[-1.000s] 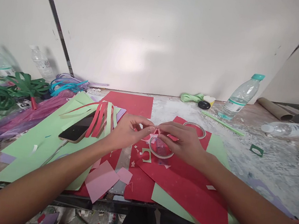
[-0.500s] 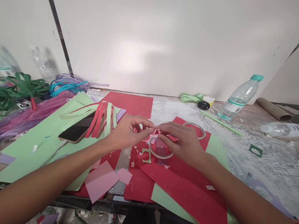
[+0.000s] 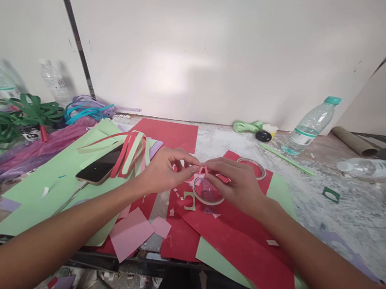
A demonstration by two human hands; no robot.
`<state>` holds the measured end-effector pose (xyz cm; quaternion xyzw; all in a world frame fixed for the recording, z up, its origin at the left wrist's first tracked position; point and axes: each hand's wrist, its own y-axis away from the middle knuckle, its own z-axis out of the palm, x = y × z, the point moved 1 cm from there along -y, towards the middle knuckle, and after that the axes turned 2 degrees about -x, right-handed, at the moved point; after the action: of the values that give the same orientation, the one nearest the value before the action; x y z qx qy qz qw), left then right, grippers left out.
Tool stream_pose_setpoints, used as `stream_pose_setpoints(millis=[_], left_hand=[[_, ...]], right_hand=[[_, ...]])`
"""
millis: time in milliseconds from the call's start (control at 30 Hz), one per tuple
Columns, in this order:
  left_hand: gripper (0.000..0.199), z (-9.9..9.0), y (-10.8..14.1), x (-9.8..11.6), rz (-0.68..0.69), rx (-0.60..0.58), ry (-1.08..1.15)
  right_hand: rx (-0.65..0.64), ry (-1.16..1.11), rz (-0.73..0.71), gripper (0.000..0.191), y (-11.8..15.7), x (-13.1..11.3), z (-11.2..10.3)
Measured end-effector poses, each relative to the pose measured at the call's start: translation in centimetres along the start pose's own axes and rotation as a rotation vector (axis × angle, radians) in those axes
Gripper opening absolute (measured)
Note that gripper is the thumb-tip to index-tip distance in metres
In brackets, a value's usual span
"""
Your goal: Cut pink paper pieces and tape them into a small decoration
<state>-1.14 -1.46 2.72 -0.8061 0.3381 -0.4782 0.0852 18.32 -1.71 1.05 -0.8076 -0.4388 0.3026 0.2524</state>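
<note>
Between the fingertips of both hands is a small folded piece of pink paper (image 3: pixel 203 169), held above the red sheets. My left hand (image 3: pixel 170 170) pinches its left side with thumb and forefinger. From the right, my right hand (image 3: pixel 233 181) grips it the same way, fingertips nearly touching the left ones. Just below lies a tape roll (image 3: pixel 206 202) on a red sheet (image 3: pixel 237 235), with small paper scraps around it. A green square with a round cutout (image 3: pixel 189 201) rests beside the roll.
A phone (image 3: pixel 98 168) and red and green paper strips (image 3: pixel 128 153) lie on green sheets at left. Pink squares (image 3: pixel 131 234) are near the front edge. A bottle (image 3: pixel 309 127) stands at back right; another bottle (image 3: pixel 377 169) lies at right. Another tape roll (image 3: pixel 261 168) is behind my right hand.
</note>
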Motion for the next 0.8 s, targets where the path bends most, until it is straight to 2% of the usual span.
stream_pose_setpoints(millis=[133, 267, 633, 733, 800], left_hand=[[0.011, 0.2, 0.1, -0.1, 0.055, 0.057, -0.133], [0.009, 0.2, 0.1, -0.3, 0.045, 0.118, -0.169], [0.016, -0.2, -0.3, -1.2, -0.152, 0.229, -0.105], [0.027, -0.4, -0.4, -1.3, -0.194, 0.201, -0.090], [0.033, -0.4, -0.4, -1.2, -0.210, 0.115, -0.042]], right_hand=[[-0.013, 0.004, 0.020, 0.013, 0.1, 0.1, 0.1], [0.004, 0.000, 0.034, 0.012, 0.0, 0.2, 0.2], [0.045, 0.010, 0.101, 0.008, -0.1, 0.0, 0.1], [0.062, 0.032, 0.126, 0.007, -0.1, 0.1, 0.1], [0.089, 0.055, 0.146, 0.006, -0.1, 0.3, 0.1]])
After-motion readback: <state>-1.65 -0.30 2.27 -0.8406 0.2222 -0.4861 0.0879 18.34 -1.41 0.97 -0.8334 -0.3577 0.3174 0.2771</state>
